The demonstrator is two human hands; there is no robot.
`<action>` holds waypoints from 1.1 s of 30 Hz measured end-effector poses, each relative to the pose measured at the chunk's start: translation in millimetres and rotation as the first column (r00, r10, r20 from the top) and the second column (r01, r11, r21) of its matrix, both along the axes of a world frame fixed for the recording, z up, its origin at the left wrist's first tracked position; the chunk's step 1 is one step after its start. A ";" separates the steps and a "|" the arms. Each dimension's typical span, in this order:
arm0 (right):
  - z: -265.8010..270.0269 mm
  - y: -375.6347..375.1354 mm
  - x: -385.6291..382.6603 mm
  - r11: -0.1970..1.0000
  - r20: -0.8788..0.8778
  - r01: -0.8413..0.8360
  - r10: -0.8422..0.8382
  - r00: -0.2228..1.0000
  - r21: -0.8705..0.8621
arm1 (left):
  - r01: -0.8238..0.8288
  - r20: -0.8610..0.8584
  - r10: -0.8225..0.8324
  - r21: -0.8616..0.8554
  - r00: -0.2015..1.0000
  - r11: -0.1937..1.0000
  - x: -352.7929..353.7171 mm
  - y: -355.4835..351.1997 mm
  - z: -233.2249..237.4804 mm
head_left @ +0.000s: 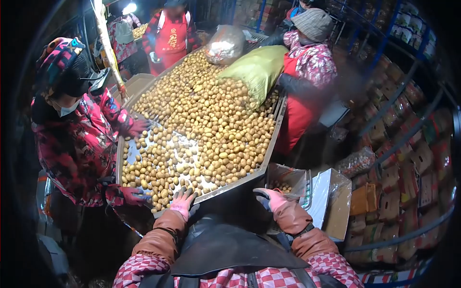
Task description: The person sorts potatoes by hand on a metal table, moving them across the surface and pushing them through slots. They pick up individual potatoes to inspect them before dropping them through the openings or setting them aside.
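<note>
Small round yellow-brown potatoes (206, 125) cover a metal-rimmed sorting table (240, 180) in front of me. My left hand (183, 203), in a pink glove with grey fingertips, lies at the table's near edge beside the closest potatoes, fingers spread and holding nothing. Off the table's near right corner, my right hand (272, 198) hovers in the same kind of glove. Its fingers point left, apart from the thumb, and nothing shows in them. Close by on its right is a plastic-lined crate (293, 174) with some potatoes at the bottom.
A person in a patterned jacket (72, 139) works at the left side, both gloved hands by the potatoes. Another, in a red apron (307, 105), stands at the right near a green sack (254, 69). An open cardboard box (338, 206) and stacked boxes (389, 211) are at right.
</note>
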State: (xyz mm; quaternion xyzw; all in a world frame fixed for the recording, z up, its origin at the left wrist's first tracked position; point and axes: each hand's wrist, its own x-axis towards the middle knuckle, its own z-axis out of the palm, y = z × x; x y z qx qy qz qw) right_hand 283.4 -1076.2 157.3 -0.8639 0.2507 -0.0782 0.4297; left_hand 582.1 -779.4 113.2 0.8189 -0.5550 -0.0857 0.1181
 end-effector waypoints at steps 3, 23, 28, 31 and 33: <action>24.8 3.4 29.8 1.000 -0.078 -0.031 0.031 0.996 -0.004 | 0.006 0.004 -0.006 -0.056 1.000 0.998 2.1 -0.3 -5.9; 14.3 -78.9 128.0 0.889 -0.150 -0.084 0.017 0.989 -0.451 | -0.117 -0.187 0.105 -0.057 0.977 0.991 -0.6 3.5 1.5; -23.0 -81.2 178.2 0.738 -0.439 -0.275 -0.033 0.898 -0.617 | -0.116 -0.400 0.077 -0.075 0.913 0.990 9.9 9.7 9.1; -33.9 -65.7 205.7 0.756 -0.354 -0.238 0.009 0.935 -0.609 | -0.169 -0.368 0.137 -0.056 0.920 0.984 12.1 7.9 9.6; -31.6 -58.9 227.5 0.735 -0.285 -0.264 0.100 0.953 -0.624 | -0.171 -0.393 0.144 -0.035 0.908 0.985 18.0 3.0 13.0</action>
